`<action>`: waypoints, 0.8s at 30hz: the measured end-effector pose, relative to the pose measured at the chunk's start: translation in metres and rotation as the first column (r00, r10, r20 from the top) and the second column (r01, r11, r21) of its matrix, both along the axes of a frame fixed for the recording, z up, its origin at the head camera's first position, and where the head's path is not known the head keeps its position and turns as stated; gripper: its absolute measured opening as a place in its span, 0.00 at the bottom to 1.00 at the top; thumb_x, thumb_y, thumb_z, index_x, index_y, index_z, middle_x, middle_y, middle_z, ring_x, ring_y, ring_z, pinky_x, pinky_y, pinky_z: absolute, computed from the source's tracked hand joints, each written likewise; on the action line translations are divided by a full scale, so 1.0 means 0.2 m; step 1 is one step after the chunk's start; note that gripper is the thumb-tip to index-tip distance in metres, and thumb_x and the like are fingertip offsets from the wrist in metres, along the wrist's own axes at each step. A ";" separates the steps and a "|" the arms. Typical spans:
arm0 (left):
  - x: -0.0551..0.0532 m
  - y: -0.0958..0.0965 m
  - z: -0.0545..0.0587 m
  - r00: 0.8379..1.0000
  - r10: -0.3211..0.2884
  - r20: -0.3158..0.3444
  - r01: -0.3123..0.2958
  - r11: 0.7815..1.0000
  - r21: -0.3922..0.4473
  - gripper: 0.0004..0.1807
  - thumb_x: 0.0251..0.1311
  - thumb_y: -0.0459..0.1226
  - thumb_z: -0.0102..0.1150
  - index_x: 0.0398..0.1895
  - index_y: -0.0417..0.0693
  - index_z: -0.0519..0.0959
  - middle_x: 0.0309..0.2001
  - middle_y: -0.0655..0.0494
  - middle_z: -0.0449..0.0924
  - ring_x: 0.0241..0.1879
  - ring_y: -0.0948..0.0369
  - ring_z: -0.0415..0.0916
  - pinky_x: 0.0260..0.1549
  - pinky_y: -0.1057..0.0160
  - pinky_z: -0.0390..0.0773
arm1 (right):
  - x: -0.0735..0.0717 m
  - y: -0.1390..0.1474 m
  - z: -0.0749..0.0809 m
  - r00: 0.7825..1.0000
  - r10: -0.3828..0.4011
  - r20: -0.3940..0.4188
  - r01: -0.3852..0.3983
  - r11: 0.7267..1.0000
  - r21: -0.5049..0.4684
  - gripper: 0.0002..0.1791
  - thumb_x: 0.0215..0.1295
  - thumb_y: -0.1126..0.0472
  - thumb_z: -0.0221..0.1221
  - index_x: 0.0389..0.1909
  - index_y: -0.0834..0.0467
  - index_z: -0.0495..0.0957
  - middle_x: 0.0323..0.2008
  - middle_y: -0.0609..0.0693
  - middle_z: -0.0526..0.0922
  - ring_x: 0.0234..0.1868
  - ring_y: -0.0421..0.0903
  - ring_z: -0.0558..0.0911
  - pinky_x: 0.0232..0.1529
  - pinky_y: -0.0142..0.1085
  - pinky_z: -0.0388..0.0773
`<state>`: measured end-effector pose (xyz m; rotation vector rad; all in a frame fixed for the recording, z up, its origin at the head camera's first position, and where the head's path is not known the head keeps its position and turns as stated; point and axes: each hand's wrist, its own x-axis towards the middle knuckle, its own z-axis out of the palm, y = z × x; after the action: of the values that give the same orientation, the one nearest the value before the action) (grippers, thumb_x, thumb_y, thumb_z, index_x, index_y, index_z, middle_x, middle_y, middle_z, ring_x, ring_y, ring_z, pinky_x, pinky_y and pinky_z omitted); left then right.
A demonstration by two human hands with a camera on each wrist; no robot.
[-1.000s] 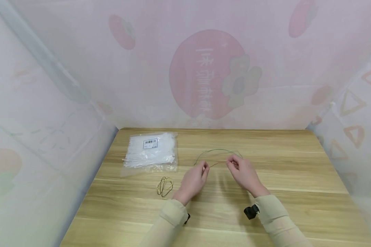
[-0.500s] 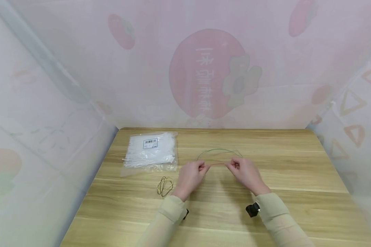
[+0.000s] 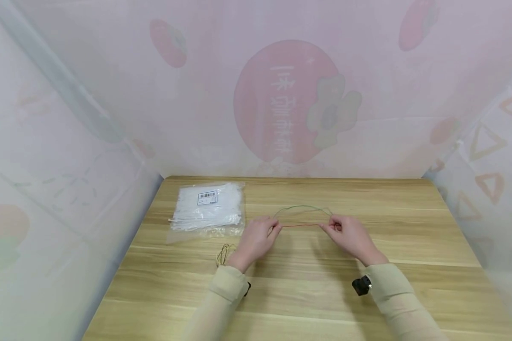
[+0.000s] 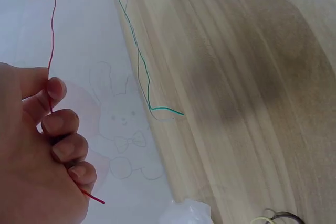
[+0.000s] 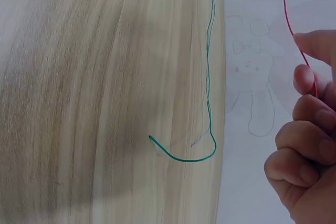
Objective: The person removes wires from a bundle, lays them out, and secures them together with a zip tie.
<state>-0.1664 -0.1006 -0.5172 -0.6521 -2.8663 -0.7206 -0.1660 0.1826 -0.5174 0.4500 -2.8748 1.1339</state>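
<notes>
A thin red wire [image 3: 300,225] stretches nearly straight between both hands above the table. My left hand [image 3: 257,237] pinches it between thumb and forefinger; in the left wrist view the wire [image 4: 52,35] runs on through the curled fingers and its end pokes out below the little finger. My right hand [image 3: 353,237] pinches the other side, and in the right wrist view the wire [image 5: 286,11] passes into the curled fingers, where its end is hidden. Beyond the hands, a green wire [image 3: 300,206] with a thinner greyish strand alongside lies in an arc on the table.
A clear bag of white cable ties [image 3: 209,208] with a barcode label lies at the back left of the wooden table [image 3: 409,227]. A small coil of yellow and black wire [image 3: 224,254] lies beside the left wrist, partly covered by it. Printed cloth walls enclose the table.
Both hands have moved apart, the left to the left and the right to the right. The red wire between them has become longer and straighter. The left forearm now partly covers the coil.
</notes>
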 end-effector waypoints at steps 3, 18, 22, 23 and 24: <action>0.00 0.00 0.01 1.000 0.000 0.016 0.000 1.000 0.004 0.14 0.74 0.43 0.57 0.26 0.56 0.77 0.26 0.63 0.73 0.32 0.60 0.74 0.40 0.56 0.75 | -0.01 0.00 -0.01 0.999 0.013 -0.031 -0.012 1.000 0.014 0.21 0.73 0.52 0.62 0.20 0.50 0.68 0.16 0.40 0.62 0.19 0.38 0.60 0.24 0.35 0.61; -0.02 -0.03 0.01 0.993 0.119 0.006 -0.119 0.993 0.001 0.31 0.69 0.53 0.61 0.12 0.56 0.60 0.10 0.67 0.52 0.13 0.68 0.51 0.15 0.66 0.55 | -0.01 0.01 -0.03 0.993 -0.001 -0.116 0.004 1.000 0.019 0.29 0.73 0.49 0.62 0.15 0.50 0.59 0.13 0.38 0.55 0.17 0.36 0.56 0.21 0.33 0.56; -0.03 -0.06 0.01 0.996 0.081 0.034 -0.080 0.997 -0.014 0.25 0.74 0.50 0.56 0.17 0.55 0.65 0.13 0.65 0.58 0.15 0.66 0.57 0.17 0.64 0.59 | -0.01 0.04 -0.03 1.000 -0.002 -0.031 0.002 1.000 -0.015 0.25 0.75 0.50 0.59 0.18 0.51 0.62 0.14 0.41 0.59 0.17 0.38 0.59 0.22 0.34 0.58; -0.03 -0.07 0.02 0.997 0.067 0.044 -0.066 0.998 -0.022 0.23 0.75 0.49 0.54 0.19 0.55 0.66 0.15 0.65 0.59 0.16 0.65 0.59 0.18 0.64 0.61 | -0.01 0.05 -0.03 1.000 -0.002 -0.010 0.002 1.000 -0.025 0.23 0.75 0.52 0.58 0.19 0.51 0.62 0.15 0.42 0.61 0.17 0.39 0.60 0.22 0.34 0.58; -0.03 -0.08 0.02 0.997 0.056 0.055 -0.055 0.998 -0.026 0.22 0.77 0.47 0.52 0.21 0.54 0.67 0.16 0.64 0.61 0.17 0.65 0.60 0.18 0.63 0.63 | -0.01 0.06 -0.02 1.000 -0.004 0.010 0.004 0.999 -0.035 0.22 0.74 0.55 0.57 0.19 0.51 0.63 0.15 0.43 0.63 0.16 0.40 0.61 0.21 0.33 0.58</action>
<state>-0.1727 -0.1161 -0.5128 -0.5618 -2.9355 -0.7073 -0.1682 0.1943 -0.5223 0.4389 -2.8577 1.1869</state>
